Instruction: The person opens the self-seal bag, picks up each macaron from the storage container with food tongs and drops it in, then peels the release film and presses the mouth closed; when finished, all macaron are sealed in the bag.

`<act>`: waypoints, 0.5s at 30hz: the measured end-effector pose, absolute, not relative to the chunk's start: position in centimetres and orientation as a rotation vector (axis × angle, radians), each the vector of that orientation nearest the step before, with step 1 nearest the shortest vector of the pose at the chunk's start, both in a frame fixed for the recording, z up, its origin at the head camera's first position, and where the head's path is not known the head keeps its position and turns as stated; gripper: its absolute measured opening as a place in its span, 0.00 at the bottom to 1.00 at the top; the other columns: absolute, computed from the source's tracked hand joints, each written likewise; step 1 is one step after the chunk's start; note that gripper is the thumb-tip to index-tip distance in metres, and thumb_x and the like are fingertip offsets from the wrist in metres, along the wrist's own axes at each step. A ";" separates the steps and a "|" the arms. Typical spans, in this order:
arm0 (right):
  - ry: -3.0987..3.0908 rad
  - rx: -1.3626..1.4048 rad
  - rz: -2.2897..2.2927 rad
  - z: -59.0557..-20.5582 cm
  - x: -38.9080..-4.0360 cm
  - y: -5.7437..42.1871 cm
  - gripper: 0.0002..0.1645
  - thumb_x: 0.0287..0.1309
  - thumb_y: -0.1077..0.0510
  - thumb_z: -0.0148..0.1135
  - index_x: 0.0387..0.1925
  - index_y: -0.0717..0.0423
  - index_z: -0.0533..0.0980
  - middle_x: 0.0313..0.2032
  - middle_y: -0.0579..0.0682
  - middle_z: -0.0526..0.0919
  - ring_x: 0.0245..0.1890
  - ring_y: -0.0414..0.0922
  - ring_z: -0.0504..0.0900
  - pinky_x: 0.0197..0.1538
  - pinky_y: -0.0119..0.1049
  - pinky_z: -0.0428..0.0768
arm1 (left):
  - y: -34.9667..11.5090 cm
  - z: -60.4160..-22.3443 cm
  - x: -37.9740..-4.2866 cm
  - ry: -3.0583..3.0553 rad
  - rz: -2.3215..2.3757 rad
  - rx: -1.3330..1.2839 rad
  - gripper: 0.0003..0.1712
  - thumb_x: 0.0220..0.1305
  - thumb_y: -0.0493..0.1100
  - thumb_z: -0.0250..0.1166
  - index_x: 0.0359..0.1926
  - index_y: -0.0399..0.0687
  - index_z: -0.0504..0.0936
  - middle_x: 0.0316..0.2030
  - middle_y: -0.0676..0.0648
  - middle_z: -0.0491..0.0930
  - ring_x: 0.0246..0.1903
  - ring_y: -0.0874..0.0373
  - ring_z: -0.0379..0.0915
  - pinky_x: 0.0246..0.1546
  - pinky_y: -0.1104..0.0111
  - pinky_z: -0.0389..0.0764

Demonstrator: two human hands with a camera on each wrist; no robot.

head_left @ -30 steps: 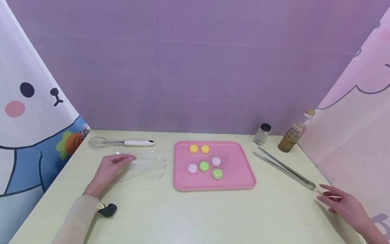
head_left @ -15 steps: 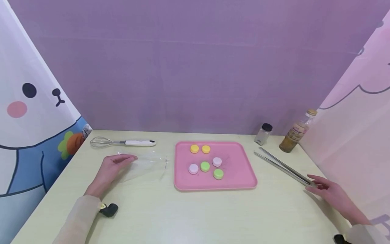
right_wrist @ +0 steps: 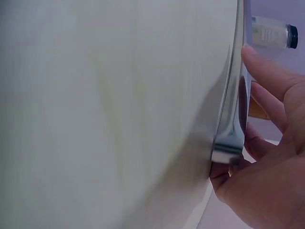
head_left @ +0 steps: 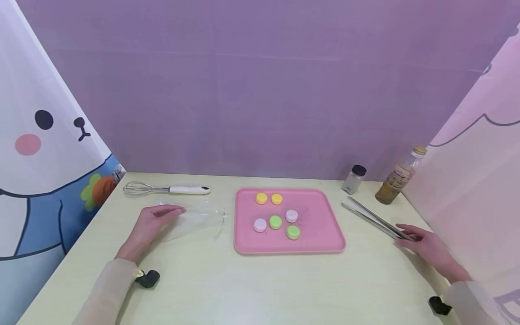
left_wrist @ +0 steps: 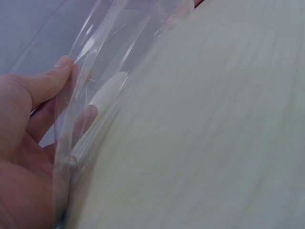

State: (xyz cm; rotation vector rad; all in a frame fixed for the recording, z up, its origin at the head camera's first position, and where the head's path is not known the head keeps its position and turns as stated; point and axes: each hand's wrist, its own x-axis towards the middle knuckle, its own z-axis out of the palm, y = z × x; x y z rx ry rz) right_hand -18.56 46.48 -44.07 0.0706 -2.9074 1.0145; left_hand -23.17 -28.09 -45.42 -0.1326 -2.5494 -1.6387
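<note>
- Left hand [head_left: 152, 223]: the near edge of a clear plastic bag [head_left: 199, 221] is pinched between thumb and fingers; whether the bag's mouth is parted cannot be told.
- Right hand [head_left: 428, 246]: metal tongs [head_left: 386, 221] are clasped by thumb and curled fingers around the bent end; the tong arms stand apart toward the tips, with nothing between them.
- Tray [head_left: 317, 234]: placed between the hands, with yellow, lilac and green discs [head_left: 276, 222] upon it.
- Technique: control would likely be improved by a hold farther along the arms, squeezed evenly from both sides.
- Caution: the tips, near the jar [head_left: 353, 181], should be kept clear of it; the light film should be held gently and steadily.
</note>
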 end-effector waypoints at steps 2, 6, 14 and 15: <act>-2.875 0.093 1.026 -44.3 -18.9 46.3 0.32 0.62 0.55 0.72 0.61 0.70 0.74 0.42 0.55 0.85 0.33 0.33 0.75 0.33 0.29 0.73 | -28.1 -45.4 -23.1 -2.548 -1.637 -0.131 0.23 0.67 0.55 0.69 0.53 0.44 0.88 0.49 0.51 0.87 0.50 0.73 0.76 0.53 0.85 0.68; -2.837 0.131 1.038 -44.6 -19.1 45.9 0.29 0.61 0.60 0.72 0.59 0.72 0.75 0.37 0.51 0.83 0.29 0.35 0.74 0.29 0.30 0.72 | -28.1 -45.5 -23.1 -2.557 -1.634 -0.118 0.23 0.67 0.56 0.69 0.53 0.45 0.88 0.49 0.52 0.87 0.50 0.74 0.76 0.53 0.85 0.67; -2.817 0.077 1.013 -44.5 -18.8 45.6 0.28 0.61 0.59 0.72 0.58 0.70 0.76 0.37 0.50 0.82 0.28 0.33 0.75 0.27 0.31 0.71 | -28.1 -45.4 -23.2 -2.559 -1.642 -0.130 0.23 0.67 0.56 0.68 0.53 0.46 0.88 0.50 0.51 0.87 0.52 0.72 0.75 0.54 0.85 0.67; -2.823 0.072 1.000 -44.5 -18.7 45.6 0.28 0.62 0.58 0.72 0.58 0.70 0.76 0.38 0.51 0.82 0.28 0.33 0.76 0.26 0.31 0.71 | -28.1 -45.4 -23.1 -2.558 -1.641 -0.134 0.23 0.67 0.56 0.68 0.53 0.46 0.88 0.50 0.51 0.87 0.52 0.72 0.75 0.54 0.85 0.67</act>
